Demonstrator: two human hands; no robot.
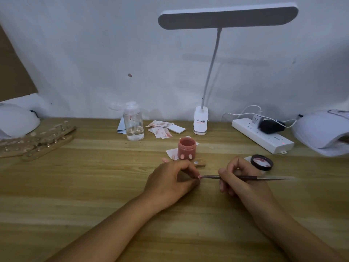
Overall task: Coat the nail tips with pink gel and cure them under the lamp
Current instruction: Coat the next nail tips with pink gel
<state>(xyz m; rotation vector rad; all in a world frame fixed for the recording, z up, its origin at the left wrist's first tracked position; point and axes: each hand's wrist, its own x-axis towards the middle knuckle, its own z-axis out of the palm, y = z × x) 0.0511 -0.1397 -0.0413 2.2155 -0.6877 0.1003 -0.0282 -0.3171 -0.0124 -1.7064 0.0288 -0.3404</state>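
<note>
Our left hand point(170, 178), centre frame, pinches a nail tip point(199, 177) w/ curled fingers point(186, 165); right hand point(239, 179) beside it grips the brush point(249, 177), bristles touching the tip. Gel jar point(186, 148) stands open just above. Risk: overloaded brush floods gel onto our fingertips, or a slack pinch lets the tip twist & smear before the lamp point(321, 131), right edge.

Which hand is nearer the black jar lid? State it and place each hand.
Right. The right hand, gripping the brush, sits just left of the black jar lid, close beside it. The left hand, pinching a nail tip, lies farther left, past the brush tip.
</note>
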